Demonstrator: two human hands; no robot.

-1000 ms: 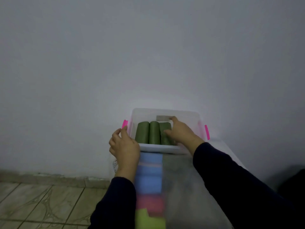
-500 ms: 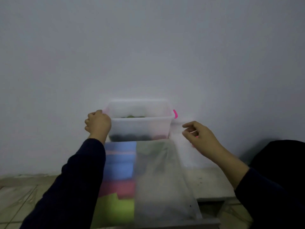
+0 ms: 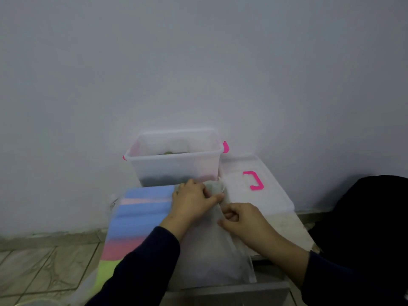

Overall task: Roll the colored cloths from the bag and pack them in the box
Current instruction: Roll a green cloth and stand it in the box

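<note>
Both arms in dark long sleeves, reaching forward from lower edge of view, forearms converging toward centre.

Left hand (image 3: 191, 200): palm down, back of hand up, fingers extended forward, thumb stretched rightward, tip pinching against thin material with fingers. Wrist bare beyond cuff.

Right hand (image 3: 241, 219): just beside left, slightly nearer body, fingers curled inward into loose fist, grip closed on same material. Knuckles face left. Hands near touching at thumb. Contents of each grip partly hidden by fingers.
</note>
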